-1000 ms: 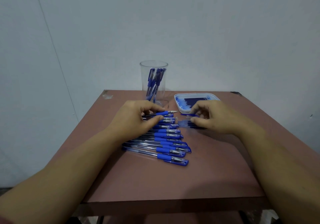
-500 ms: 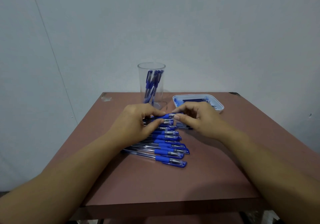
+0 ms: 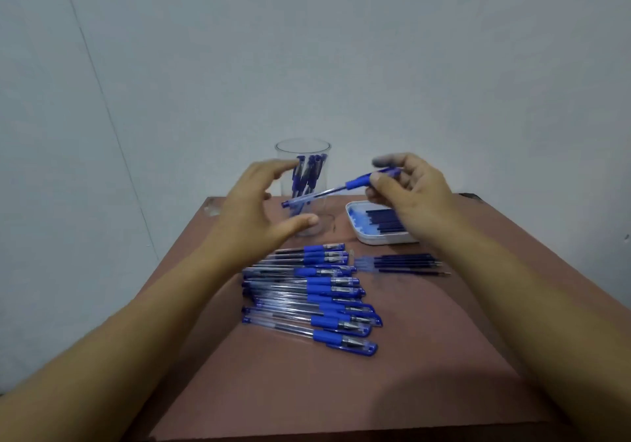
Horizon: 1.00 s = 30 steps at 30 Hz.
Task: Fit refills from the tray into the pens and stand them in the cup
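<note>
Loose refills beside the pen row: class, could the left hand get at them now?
Probably yes. The left hand is open and holds nothing; the loose refills lie uncovered on the table. The right hand, gripping a pen, is raised over the tray, not over them.

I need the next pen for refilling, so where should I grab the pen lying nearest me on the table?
Probably pinch the nearest pen by its blue sleeve from above, thumb on your side. It lies flat at the row's front: bare table nearside, other pens crowding the far side.
</note>
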Tool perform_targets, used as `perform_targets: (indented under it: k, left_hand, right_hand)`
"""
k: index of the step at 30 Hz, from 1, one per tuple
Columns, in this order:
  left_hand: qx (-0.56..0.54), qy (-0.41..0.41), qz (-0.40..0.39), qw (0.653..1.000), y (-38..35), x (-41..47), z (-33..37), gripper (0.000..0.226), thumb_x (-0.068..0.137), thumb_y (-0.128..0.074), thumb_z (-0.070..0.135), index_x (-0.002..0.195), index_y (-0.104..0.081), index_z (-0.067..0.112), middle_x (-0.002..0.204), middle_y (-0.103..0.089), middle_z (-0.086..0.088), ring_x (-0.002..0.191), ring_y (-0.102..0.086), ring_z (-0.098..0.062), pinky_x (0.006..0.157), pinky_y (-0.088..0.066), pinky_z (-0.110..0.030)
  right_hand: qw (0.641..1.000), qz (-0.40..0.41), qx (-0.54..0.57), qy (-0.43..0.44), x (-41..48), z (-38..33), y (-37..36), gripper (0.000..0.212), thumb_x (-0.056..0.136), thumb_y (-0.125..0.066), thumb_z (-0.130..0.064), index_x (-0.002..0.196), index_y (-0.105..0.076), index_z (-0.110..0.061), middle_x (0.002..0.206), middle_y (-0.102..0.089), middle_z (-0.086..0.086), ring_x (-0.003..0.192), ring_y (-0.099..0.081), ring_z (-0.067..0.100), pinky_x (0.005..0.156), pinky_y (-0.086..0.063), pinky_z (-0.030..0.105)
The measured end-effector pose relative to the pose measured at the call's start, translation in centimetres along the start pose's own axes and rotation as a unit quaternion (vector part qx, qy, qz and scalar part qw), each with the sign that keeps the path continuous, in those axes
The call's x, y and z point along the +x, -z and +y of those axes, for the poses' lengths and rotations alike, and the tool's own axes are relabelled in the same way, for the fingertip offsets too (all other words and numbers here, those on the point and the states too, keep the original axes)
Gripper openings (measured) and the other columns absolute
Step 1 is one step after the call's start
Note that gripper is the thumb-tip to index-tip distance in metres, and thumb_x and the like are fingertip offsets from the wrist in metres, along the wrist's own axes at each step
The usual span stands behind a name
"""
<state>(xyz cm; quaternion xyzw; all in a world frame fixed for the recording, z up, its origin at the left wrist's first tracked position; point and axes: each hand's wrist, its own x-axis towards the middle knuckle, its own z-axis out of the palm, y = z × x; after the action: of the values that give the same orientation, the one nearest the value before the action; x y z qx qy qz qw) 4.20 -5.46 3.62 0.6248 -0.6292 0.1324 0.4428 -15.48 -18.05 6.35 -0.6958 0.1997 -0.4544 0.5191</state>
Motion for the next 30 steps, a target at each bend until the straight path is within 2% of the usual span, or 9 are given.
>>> perform_targets:
  k: [4,7,12,16,18,24,26,28,30]
  left_hand:
    - [0.053,0.027,0.002,0.998,1.5,3.1,-2.6,0.091,0.065,-0.083,0.050,0.143,-0.043,0.025,0.142,-0.044,0.000,0.127,-0.043,-0.010,0.102,-0.045,-0.034]
    - [0.075,0.038,-0.025,0.996,1.0,4.8,-4.0,0.092,0.064,-0.084,0.052,0.143,-0.043,0.028,0.148,-0.040,0.000,0.134,-0.039,-0.014,0.108,-0.041,-0.041]
    - [0.063,0.033,-0.031,0.997,-0.7,5.4,-4.7,0.078,0.068,-0.088,0.039,0.135,-0.051,0.026,0.144,-0.043,0.000,0.129,-0.045,-0.015,0.104,-0.046,-0.040]
    - [0.052,0.029,-0.012,0.998,-1.3,5.2,-4.6,0.074,0.070,-0.087,0.031,0.134,-0.051,0.022,0.144,-0.043,-0.001,0.123,-0.050,-0.013,0.098,-0.046,-0.026]
    - [0.058,0.030,-0.009,0.998,-1.4,5.2,-4.6,0.075,0.070,-0.087,0.030,0.135,-0.051,0.022,0.144,-0.043,-0.001,0.121,-0.051,-0.012,0.098,-0.046,-0.026]
    - [0.062,0.047,-0.020,0.997,-1.4,5.0,-4.2,0.078,0.071,-0.086,0.030,0.138,-0.048,0.021,0.147,-0.041,-0.001,0.126,-0.050,-0.016,0.105,-0.045,-0.037]
    - [0.080,0.060,-0.029,0.995,-1.2,4.8,-3.9,0.083,0.074,-0.084,0.032,0.144,-0.042,0.022,0.151,-0.038,-0.001,0.134,-0.042,-0.017,0.112,-0.036,-0.033]
    - [0.104,0.065,-0.032,0.992,-1.0,3.9,-3.2,0.085,0.078,-0.080,0.037,0.148,-0.035,0.023,0.155,-0.033,0.000,0.140,-0.034,-0.016,0.110,-0.026,-0.024]
    - [0.121,0.063,-0.038,0.990,-0.5,2.5,-2.1,0.083,0.081,-0.075,0.043,0.150,-0.033,0.024,0.155,-0.032,0.001,0.141,-0.032,-0.015,0.108,-0.024,-0.023]
  right_hand:
    - [0.994,0.072,-0.015,0.077,3.6,-2.5,0.6,0.024,0.095,-0.059,-0.005,0.098,-0.045,-0.024,0.084,-0.070,0.006,0.071,-0.067,0.009,0.084,-0.057,0.028]
    - [0.987,0.117,-0.023,0.112,6.4,-3.2,0.4,0.026,0.095,-0.058,-0.009,0.100,-0.038,-0.025,0.090,-0.070,0.007,0.075,-0.067,0.010,0.083,-0.054,0.024]
    - [0.981,0.087,-0.131,0.115,9.6,-1.4,-1.2,0.028,0.091,-0.065,-0.016,0.102,-0.041,-0.022,0.083,-0.067,0.003,0.075,-0.062,0.014,0.076,-0.051,0.029]
    - [0.970,0.008,-0.209,0.124,10.1,0.4,-2.7,0.018,0.087,-0.071,-0.018,0.098,-0.056,-0.021,0.079,-0.065,-0.005,0.072,-0.060,0.004,0.068,-0.045,0.013]
    - [0.954,-0.027,-0.261,0.141,9.8,1.0,-3.1,0.010,0.091,-0.067,-0.024,0.100,-0.064,-0.022,0.088,-0.062,-0.009,0.077,-0.056,0.000,0.071,-0.044,0.014]
    - [0.916,-0.094,-0.363,0.141,8.6,1.6,-2.9,0.029,0.095,-0.056,-0.044,0.118,-0.066,-0.029,0.112,-0.045,-0.002,0.116,-0.039,0.015,0.098,-0.034,0.029]
    - [0.916,-0.096,-0.362,0.143,7.7,1.4,-2.5,0.034,0.094,-0.056,-0.045,0.124,-0.062,-0.030,0.116,-0.045,-0.001,0.117,-0.039,0.016,0.100,-0.036,0.031]
    - [0.920,-0.094,-0.355,0.134,6.3,1.3,-1.8,0.036,0.094,-0.057,-0.044,0.127,-0.058,-0.032,0.118,-0.045,-0.003,0.115,-0.040,0.015,0.098,-0.038,0.032]
    - [0.920,-0.102,-0.358,0.120,4.8,1.5,-0.8,0.035,0.093,-0.059,-0.041,0.127,-0.057,-0.032,0.116,-0.045,-0.006,0.110,-0.043,0.013,0.091,-0.038,0.028]
